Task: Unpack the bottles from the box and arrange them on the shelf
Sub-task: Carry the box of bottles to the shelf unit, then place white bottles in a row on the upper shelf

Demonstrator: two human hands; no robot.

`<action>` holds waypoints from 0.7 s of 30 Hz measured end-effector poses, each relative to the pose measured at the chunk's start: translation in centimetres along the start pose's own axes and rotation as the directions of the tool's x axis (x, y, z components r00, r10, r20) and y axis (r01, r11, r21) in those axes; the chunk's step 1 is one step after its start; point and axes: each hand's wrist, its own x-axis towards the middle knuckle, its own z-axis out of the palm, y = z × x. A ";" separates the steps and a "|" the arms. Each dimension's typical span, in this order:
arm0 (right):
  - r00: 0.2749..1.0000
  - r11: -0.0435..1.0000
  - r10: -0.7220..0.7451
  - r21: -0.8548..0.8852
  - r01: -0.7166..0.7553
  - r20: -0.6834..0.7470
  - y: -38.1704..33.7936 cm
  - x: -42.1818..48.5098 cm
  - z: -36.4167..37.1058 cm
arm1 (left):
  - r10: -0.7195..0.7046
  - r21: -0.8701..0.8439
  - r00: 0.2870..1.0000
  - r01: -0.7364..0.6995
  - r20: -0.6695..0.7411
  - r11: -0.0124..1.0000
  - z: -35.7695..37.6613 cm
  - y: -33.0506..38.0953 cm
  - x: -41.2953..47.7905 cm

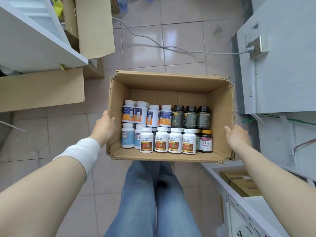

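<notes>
- Above a tiled floor (179,40), head view: a person holds an open cardboard box (171,76) out in front of their jeans (153,194), one hand on each side wall.
- The left hand (104,127) grips the box's left wall, thumb hooked over the rim and fingers on the outside (a white sleeve sits pushed up on that forearm).
- The right hand (237,135) lies against the outside of the right wall with the thumb stretched forward; its fingers are hidden, so whether they curl round the box cannot be told.
- The bottles (161,141) stand upright in two rows in the near half of the box.
- Back row: four white bottles with blue-and-orange labels (141,112), then three dark bottles (190,117).
- Front row: two pale-blue-labelled bottles (127,137), four white ones with red pictures, and an amber bottle (206,141) at the right end.
- A white shelf (34,40) juts in at upper left above stacked cartons (42,89); a grey metal rack (239,194) stands at lower right.
- A grey cable (153,41) trails across the tiles to a wall socket (256,47).
</notes>
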 end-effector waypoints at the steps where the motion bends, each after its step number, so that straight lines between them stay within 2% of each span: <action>1: 1.000 0.998 0.005 0.055 -0.005 -0.004 0.1 -0.3 0.3 | -0.006 -0.060 1.000 0.006 0.001 0.998 0.2 0.2 -0.5; 3: 0.998 0.986 -0.001 0.168 0.012 -0.062 0.5 -1.4 1.1 | -0.003 -0.209 1.000 -0.001 -0.018 0.978 0.7 0.8 -1.9; 4: 0.990 0.981 -0.035 0.185 0.061 -0.140 0.7 -2.4 1.4 | 0.016 -0.245 0.998 -0.031 -0.063 0.969 1.0 1.1 -2.9; 5: 0.967 0.975 -0.095 0.173 0.139 -0.238 1.0 -3.7 1.7 | 0.075 -0.192 0.988 -0.100 -0.136 0.976 1.4 1.5 -4.0; 7: 0.895 0.939 -0.265 0.117 0.325 -0.360 1.3 -6.6 2.5 | 0.326 0.117 0.918 -0.307 -0.226 0.945 2.7 2.1 -5.8; 8: 0.873 0.914 -0.345 0.087 0.396 -0.345 1.3 -7.8 3.0 | 0.457 0.246 0.872 -0.410 -0.176 0.878 3.6 2.5 -6.4; 9: 0.872 0.899 -0.398 0.069 0.433 -0.284 1.3 -8.7 3.4 | 0.543 0.316 0.837 -0.498 -0.069 0.808 4.5 3.2 -6.7; 10: 0.889 0.898 -0.418 0.065 0.436 -0.189 1.2 -9.0 3.9 | 0.578 0.332 0.814 -0.563 0.064 0.757 5.4 4.0 -6.8; 12: 0.930 0.927 -0.367 0.089 0.366 0.006 0.8 -8.4 5.0 | 0.574 0.315 0.773 -0.634 0.270 0.706 7.2 5.9 -6.0; 15: 0.947 0.963 -0.265 0.096 0.252 0.182 -0.4 -5.6 7.0 | 0.544 0.396 0.722 -0.691 0.428 0.606 9.7 8.5 -3.7; 17: 0.948 0.975 -0.215 0.106 0.195 0.236 -1.0 -4.1 8.2 | 0.506 0.409 0.713 -0.697 0.486 0.589 10.9 9.4 -2.3; 21: 0.949 0.984 -0.178 0.059 0.169 0.261 -1.6 -2.4 8.9 | 0.418 0.350 0.723 -0.654 0.551 0.670 11.8 9.8 -0.6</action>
